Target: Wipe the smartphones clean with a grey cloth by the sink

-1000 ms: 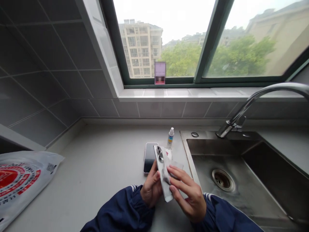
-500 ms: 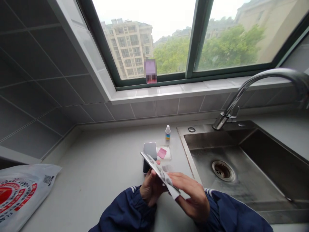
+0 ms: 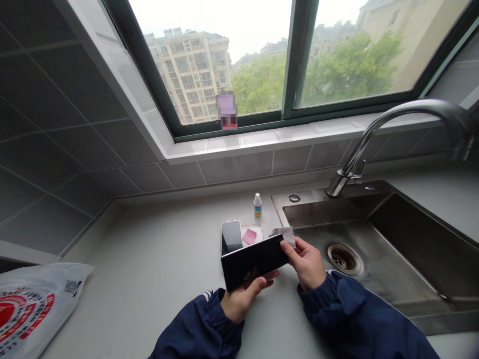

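A black smartphone (image 3: 254, 260) is held tilted above the counter, its dark glossy face turned toward me. My left hand (image 3: 245, 297) grips its lower edge, thumb in front and fingers behind. At the phone's upper right corner, my right hand (image 3: 305, 260) pinches the edge together with a grey-white wipe (image 3: 286, 234), part of which sticks out behind the phone. Behind it on the counter lie a second phone (image 3: 232, 235) and a clear case (image 3: 259, 229) with a pink piece of paper or cloth (image 3: 249, 236) on it. A small white dropper bottle (image 3: 257, 205) stands upright farther back.
To the right is a steel sink (image 3: 359, 234) with a chrome faucet (image 3: 348, 159) arching over it. A white plastic bag (image 3: 41, 299) with red print lies on the counter (image 3: 157, 259) at left. A window and sill run along the back.
The phone has turned from nearly edge-on to showing its dark face. My right hand has shifted from lying over it with the wipe to its right corner.
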Demonstrator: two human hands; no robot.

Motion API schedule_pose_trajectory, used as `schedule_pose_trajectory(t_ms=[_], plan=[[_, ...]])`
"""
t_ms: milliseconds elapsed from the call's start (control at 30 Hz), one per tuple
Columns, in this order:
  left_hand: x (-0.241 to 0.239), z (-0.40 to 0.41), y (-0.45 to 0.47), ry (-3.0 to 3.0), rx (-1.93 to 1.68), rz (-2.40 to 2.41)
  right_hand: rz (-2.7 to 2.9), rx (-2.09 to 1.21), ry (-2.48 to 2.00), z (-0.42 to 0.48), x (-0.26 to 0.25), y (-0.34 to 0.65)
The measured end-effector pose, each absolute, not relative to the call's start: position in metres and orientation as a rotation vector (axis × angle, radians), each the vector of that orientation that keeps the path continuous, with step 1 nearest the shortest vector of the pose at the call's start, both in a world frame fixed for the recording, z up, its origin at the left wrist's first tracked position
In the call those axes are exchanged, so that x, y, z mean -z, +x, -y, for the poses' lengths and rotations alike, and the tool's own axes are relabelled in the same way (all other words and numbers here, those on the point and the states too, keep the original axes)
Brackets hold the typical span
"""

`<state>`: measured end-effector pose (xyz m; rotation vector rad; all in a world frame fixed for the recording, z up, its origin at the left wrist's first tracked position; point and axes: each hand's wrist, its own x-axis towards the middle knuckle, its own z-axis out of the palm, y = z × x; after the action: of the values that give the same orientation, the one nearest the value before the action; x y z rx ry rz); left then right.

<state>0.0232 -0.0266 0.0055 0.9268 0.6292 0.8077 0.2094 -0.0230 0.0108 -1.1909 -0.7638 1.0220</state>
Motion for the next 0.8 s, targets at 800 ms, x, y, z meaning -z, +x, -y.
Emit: schedule_pose_trajectory(t_ms=[800], plan=[[-0.009,0.020,0.020,1.182,-0.815,-0.594,0.877,-1.104,-1.361,0.021,0.000,0.207]])
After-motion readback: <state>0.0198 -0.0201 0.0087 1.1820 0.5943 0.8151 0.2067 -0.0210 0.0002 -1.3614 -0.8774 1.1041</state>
